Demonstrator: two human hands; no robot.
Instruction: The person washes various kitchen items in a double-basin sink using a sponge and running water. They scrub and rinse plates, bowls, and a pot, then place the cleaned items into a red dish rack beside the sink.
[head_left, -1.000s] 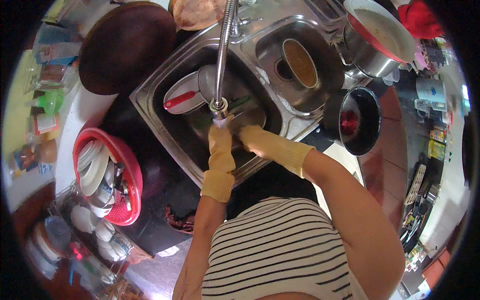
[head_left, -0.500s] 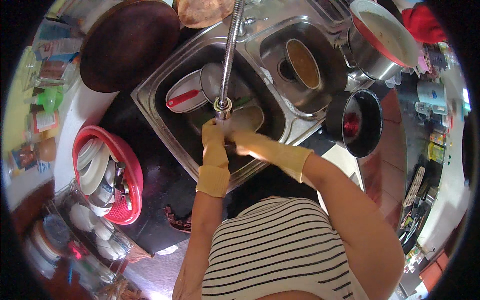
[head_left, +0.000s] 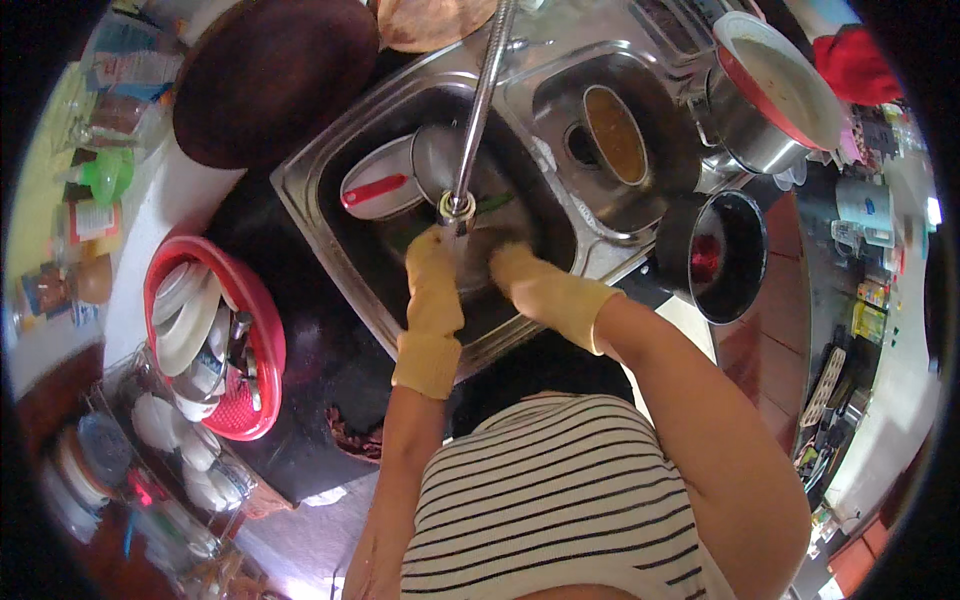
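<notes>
Both my hands wear yellow rubber gloves and are low in the left sink basin (head_left: 330,270), under the faucet with its flexible metal hose (head_left: 485,110). My left hand (head_left: 432,262) is beside the spout, its fingers curled round something hidden from view. Just right of it, my right hand (head_left: 530,282) is smeared by motion, so its fingers do not show clearly. Beyond them, a red handle (head_left: 376,190) lies across an oval white dish (head_left: 362,208), next to a round grey strainer-like piece (head_left: 432,160). Something green (head_left: 493,202) lies behind the spout.
The right basin holds an oval dish of brownish liquid (head_left: 615,135). A black pot (head_left: 740,255) and a big steel pot (head_left: 755,115) stand to the right. At left are a red basket (head_left: 270,340) of dishes and a large dark round board (head_left: 275,80).
My right hand has moved right, away from my left hand and the spout. My left hand stays beside the spout. The whole view has shifted slightly.
</notes>
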